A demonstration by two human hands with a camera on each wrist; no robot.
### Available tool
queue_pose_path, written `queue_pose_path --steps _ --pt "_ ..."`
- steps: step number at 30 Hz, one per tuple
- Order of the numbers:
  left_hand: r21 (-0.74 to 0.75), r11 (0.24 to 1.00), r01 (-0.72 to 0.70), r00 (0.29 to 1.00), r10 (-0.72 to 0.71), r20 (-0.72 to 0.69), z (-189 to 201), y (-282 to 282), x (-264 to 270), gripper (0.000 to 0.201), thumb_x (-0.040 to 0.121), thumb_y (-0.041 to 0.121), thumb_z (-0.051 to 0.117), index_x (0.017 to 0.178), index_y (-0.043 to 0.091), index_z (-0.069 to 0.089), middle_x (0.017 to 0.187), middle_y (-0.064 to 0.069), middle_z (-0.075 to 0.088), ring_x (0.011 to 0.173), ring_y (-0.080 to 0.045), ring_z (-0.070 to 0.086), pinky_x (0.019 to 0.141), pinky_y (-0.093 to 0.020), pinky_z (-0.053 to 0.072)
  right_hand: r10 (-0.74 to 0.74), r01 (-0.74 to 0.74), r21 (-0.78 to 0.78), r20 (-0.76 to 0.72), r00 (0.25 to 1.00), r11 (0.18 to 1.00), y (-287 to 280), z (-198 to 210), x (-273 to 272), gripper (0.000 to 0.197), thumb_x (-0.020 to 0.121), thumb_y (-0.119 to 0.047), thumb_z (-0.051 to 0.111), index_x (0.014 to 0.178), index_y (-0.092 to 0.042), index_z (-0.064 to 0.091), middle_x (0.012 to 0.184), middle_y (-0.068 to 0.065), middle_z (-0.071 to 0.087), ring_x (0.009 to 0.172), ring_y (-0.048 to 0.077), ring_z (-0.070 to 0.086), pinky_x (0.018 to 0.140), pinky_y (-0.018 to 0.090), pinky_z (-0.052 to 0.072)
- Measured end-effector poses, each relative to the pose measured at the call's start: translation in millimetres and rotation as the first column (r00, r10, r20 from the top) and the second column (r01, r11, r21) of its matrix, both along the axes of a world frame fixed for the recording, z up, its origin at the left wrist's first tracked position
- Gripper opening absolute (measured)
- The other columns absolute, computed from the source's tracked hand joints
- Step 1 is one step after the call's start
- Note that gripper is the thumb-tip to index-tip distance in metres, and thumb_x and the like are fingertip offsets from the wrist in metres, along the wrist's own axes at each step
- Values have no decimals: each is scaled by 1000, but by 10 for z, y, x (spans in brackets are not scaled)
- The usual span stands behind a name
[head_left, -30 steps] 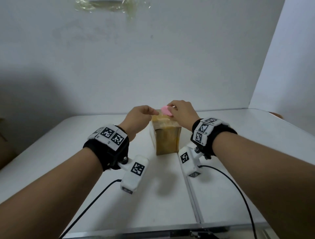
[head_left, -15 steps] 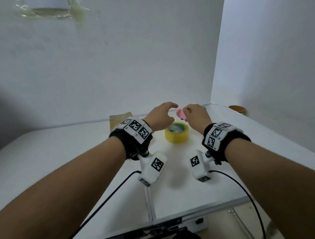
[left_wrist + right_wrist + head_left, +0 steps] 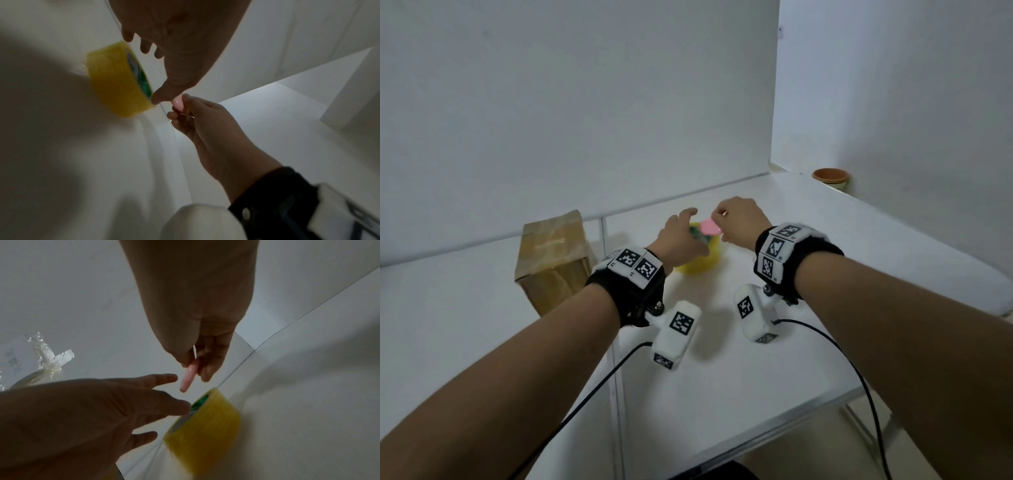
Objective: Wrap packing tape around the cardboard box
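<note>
A tape-wrapped cardboard box [image 3: 551, 260] stands on the white table [image 3: 825, 274], left of both hands. A yellow packing tape roll [image 3: 700, 263] lies flat on the table to the right of the box. My left hand [image 3: 685, 233] reaches over the roll with its fingers spread and straight. In the left wrist view this left hand [image 3: 162, 68] hovers at the roll [image 3: 115, 78], and whether it touches is unclear. My right hand [image 3: 722, 222] pinches a small flat pink object [image 3: 710, 228] just above the roll. The right wrist view shows the pink object [image 3: 188, 378], the roll [image 3: 205, 426] and my left hand [image 3: 102, 410].
A terracotta pot [image 3: 830, 176] stands in the far right corner. A seam [image 3: 613, 308] runs down the table between box and roll. Cables trail from both wrist cameras toward the front edge. Crumpled clear tape [image 3: 51, 360] sticks to the back wall.
Both hands left the top of the box and moved right to the tape roll. My left hand opened and came down over the roll. The right hand kept the pink object.
</note>
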State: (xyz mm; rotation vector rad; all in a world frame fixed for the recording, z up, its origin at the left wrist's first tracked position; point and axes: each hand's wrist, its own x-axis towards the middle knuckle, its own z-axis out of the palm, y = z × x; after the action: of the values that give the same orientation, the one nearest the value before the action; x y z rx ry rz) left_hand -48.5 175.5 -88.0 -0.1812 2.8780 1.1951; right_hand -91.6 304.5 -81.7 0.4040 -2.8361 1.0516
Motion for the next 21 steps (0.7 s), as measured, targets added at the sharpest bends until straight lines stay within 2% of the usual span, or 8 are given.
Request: queue_pose_path --steps 2,4,7,10,14,17,19,21 --pt "-76 996 -36 999 36 7 -100 -43 -71 100 67 21 76 151 22 24 146 -15 36 133 -34 40 104 -46 40 -7 7 48 -11 1000 999 -78 -53 -83 28 91 -20 46 105 -10 67 112 15 68 96 36 68 87 41 54" --pt "-61 996 -68 997 69 21 -200 -115 -145 101 69 23 79 152 25 21 146 -15 37 134 -35 38 105 -49 39 -4 4 96 1 1000 995 -150 -75 -150 25 89 -20 50 107 -11 65 113 13 67 102 33 64 85 37 51" --pt "42 997 -59 997 56 56 -262 -198 -203 103 69 23 80 152 27 19 144 -13 40 132 -32 42 105 -50 41 26 -34 168 46 999 985 -250 -100 -233 30 82 -21 58 105 -4 67 108 13 71 102 31 66 85 39 53" --pt "72 997 -37 997 32 70 -254 -216 -224 113 56 32 77 152 30 16 143 -12 44 130 -31 45 103 -50 43 37 -49 205 60 997 978 -331 -156 -295 33 76 -22 61 101 -3 70 104 13 73 99 30 68 84 40 55" --pt "66 998 -21 998 16 66 -272 -224 -240 113 60 30 78 153 28 14 144 -16 41 133 -32 41 107 -49 38 1 1 293 -8 1000 956 -386 -251 -343 25 81 -28 60 96 -12 71 103 5 72 104 27 62 87 36 46" --pt "63 998 -12 998 9 60 -272 -233 -240 115 53 35 74 152 28 16 143 -16 41 132 -32 41 107 -49 39 -5 14 312 -29 1000 950 -403 -266 -339 24 85 -29 55 96 -16 71 103 3 71 106 26 59 84 34 38" --pt "72 997 -9 998 5 60 -288 -244 -237 111 56 34 75 152 28 18 144 -16 41 131 -33 42 106 -50 39 -4 13 291 -32 999 957 -407 -267 -322 25 86 -24 50 93 -15 72 101 5 72 103 27 61 79 33 39" --pt "71 997 -4 999 0 54 -289 -258 -231 107 58 34 75 151 26 22 143 -16 42 130 -33 45 105 -49 41 -7 15 266 -29 1000 964 -402 -253 -291 27 87 -21 48 93 -14 73 98 9 72 98 30 64 77 34 46"
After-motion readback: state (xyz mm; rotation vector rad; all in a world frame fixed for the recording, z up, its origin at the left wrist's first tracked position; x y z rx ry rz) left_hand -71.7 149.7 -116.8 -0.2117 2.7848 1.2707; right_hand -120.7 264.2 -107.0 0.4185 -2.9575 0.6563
